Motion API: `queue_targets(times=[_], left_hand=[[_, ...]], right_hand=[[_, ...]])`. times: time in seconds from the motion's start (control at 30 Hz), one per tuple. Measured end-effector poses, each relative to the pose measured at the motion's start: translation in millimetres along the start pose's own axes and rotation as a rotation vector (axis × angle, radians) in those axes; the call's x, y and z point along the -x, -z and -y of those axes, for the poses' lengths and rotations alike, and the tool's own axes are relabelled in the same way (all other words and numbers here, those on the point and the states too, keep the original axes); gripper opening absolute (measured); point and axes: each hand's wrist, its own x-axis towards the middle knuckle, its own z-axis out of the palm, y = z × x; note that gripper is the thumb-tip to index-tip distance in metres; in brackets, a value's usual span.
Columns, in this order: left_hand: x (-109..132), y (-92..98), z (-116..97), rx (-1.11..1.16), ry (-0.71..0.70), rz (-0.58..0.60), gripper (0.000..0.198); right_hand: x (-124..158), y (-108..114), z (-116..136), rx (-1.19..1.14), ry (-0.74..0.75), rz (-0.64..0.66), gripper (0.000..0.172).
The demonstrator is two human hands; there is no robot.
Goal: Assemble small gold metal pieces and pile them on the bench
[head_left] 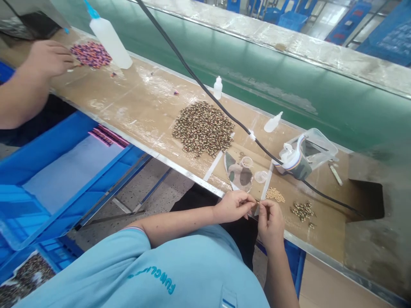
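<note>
My left hand (233, 206) and my right hand (270, 219) meet at the bench's front edge, fingertips almost touching. Both are closed in a pinch around something tiny and dark, too small to name. Just beyond them lie a camouflage-patterned cloth piece (239, 174) and a small clear round dish (260, 176). Close to my right hand is a little pile of tan beads or rings (275, 194). Farther right sits a small heap of brown-and-gold parts (302, 211). A much bigger heap of similar small parts (203, 128) spreads out up and to the left.
A black cable (192, 72) hangs across the bench. Behind stand a small white bottle (218, 88) and a large squeeze bottle (112, 42). A clear container (316, 147) is at right. Another person's hand (51, 57) is beside pink-purple pieces (91, 54). Left is a blue crate (73, 188).
</note>
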Motion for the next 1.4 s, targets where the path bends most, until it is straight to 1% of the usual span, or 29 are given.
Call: queue_targets(times=[0.1,0.17,0.23,0.3,0.37,0.43,0.47,0.5,0.57,0.7,0.8,0.87,0.9,0.97,1.03,1.1,1.17,1.2,1.27,1.4], left_hand=[[5.0,4.4,-2.9,0.069,0.022,0.047,0.017],[8.4,16.7,-9.0,-0.026,-0.048,0.019,0.016],[12.2,37.9,-18.6,-0.225,-0.177,-0.089,0.013],[16.0,65.9,-29.5,-0.413,-0.261,-0.255,0.012],[19.0,95.8,-38.7,-0.552,-0.255,-0.471,0.012],[20.1,122.1,-43.9,-0.664,-0.236,-0.638,0.012],[19.8,132.4,-44.9,-0.705,-0.222,-0.691,0.013],[19.0,140.5,-44.8,-0.736,-0.207,-0.718,0.012],[16.0,149.8,-42.5,-0.785,-0.186,-0.722,0.011],[8.1,150.6,-37.1,-0.844,-0.214,-0.662,0.011],[4.5,146.9,-38.8,-0.808,-0.253,-0.68,0.012],[4.1,144.7,-43.3,-0.681,-0.239,-0.73,0.009],[4.5,143.4,-46.3,-0.572,-0.214,-0.752,0.008],[6.2,140.0,-52.8,-0.279,-0.145,-0.768,0.005],[8.3,135.0,-58.6,0.069,-0.067,-0.705,0.006],[10.2,128.5,-62.3,0.383,0.005,-0.58,0.011],[11.1,121.2,-63.3,0.583,0.062,-0.446,0.016],[11.2,117.5,-62.8,0.631,0.075,-0.396,0.019],[10.3,110.4,-60.7,0.659,0.083,-0.341,0.025],[6.7,98.7,-54.6,0.65,0.067,-0.304,0.026]], right_hand=[[-0.3,0.6,-4.5,0.021,-0.015,-0.01,0.031],[-1.2,-0.5,-8.6,0.023,-0.052,-0.003,0.037],[-2.2,-2.1,-12.3,0.028,-0.067,-0.003,0.044],[-2.5,-3.1,-15.3,0.039,-0.09,-0.009,0.049],[-2.1,-3.1,-18.0,0.04,-0.129,0.0,0.054],[-1.8,-2.6,-20.5,0.031,-0.177,0.017,0.057],[-1.9,-2.3,-21.3,0.028,-0.198,0.022,0.058],[-2.2,-2.0,-21.7,0.029,-0.213,0.025,0.059],[-3.6,-1.5,-20.7,0.033,-0.21,0.021,0.058],[-5.9,-0.4,-14.9,0.054,-0.145,-0.012,0.053],[-5.7,0.3,-12.5,0.063,-0.138,-0.015,0.051],[-5.7,1.0,-12.3,0.066,-0.144,-0.01,0.05],[-5.9,1.3,-12.4,0.062,-0.143,-0.003,0.05],[-6.9,2.0,-12.5,0.046,-0.136,0.005,0.049],[-8.0,2.6,-12.1,0.026,-0.137,0.012,0.049],[-8.3,2.8,-11.4,0.005,-0.162,0.024,0.049],[-7.5,2.7,-10.9,-0.017,-0.201,0.036,0.049],[-6.9,2.4,-10.9,-0.027,-0.218,0.036,0.049],[-5.4,1.6,-11.2,-0.04,-0.241,0.028,0.05],[-3.8,-0.3,-12.1,-0.067,-0.285,0.015,0.051]])
